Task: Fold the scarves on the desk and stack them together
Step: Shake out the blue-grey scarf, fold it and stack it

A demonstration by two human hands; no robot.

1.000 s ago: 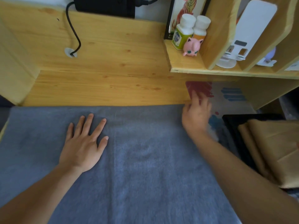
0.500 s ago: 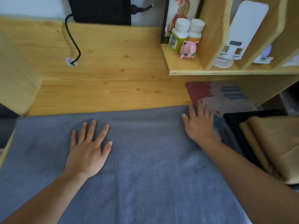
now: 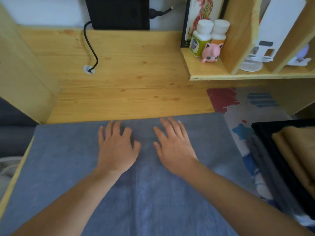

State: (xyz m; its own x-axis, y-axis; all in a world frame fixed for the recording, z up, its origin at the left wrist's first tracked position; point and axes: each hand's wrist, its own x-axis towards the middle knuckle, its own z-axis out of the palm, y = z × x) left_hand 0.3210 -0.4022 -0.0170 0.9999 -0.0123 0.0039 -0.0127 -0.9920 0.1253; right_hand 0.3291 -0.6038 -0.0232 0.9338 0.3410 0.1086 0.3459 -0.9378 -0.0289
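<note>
The grey scarf [image 3: 153, 176] lies flat across the lower half of the frame, on the wooden desk [image 3: 127, 82]. The left hand [image 3: 117, 149] and the right hand [image 3: 173, 149] press on it side by side near its top edge, in the middle of the frame. Both hands are flat with straight fingers and grab nothing. This looks like smoothing the scarf. Next, the hands likely need to pinch an edge and fold it over. At the right edge lie tan folded cloths [image 3: 296, 154].

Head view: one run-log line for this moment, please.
stage: smoothing | left hand: flat on grey scarf | right hand: flat beside it | tan folded scarf: at right | fold: not started
</note>
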